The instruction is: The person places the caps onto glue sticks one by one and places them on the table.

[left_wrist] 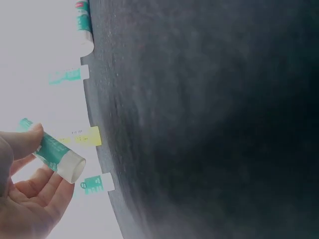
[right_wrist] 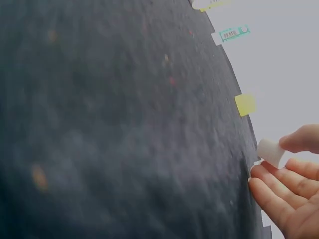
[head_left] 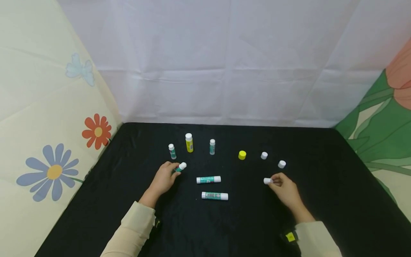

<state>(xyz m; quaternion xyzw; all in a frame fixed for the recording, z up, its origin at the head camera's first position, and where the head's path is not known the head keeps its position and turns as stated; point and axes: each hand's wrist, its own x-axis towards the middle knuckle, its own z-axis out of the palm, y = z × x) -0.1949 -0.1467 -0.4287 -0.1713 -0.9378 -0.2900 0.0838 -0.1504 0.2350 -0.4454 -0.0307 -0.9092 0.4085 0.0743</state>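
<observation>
On the left side of the black table, my left hand (head_left: 162, 178) pinches a glue stick (left_wrist: 52, 152) with a green label and white end, held at a tilt between thumb and fingers. My right hand (head_left: 285, 189), at the right, pinches a small white cap (right_wrist: 270, 152) between thumb and fingers. Behind the left hand stand a green-labelled glue stick (head_left: 172, 152), a yellow glue stick (head_left: 189, 143) and another green-labelled glue stick (head_left: 212, 147). Between the hands, an upper glue stick (head_left: 208, 179) and a lower glue stick (head_left: 214, 196) lie on their sides.
Beyond the right hand sit a yellow cap (head_left: 242, 155), a white cap (head_left: 264, 155) and a second white cap (head_left: 282, 164). A black cloth (head_left: 244, 228) covers the table. White fabric (head_left: 224, 96) hangs behind it, with flower-patterned cloth (head_left: 54, 171) at the sides.
</observation>
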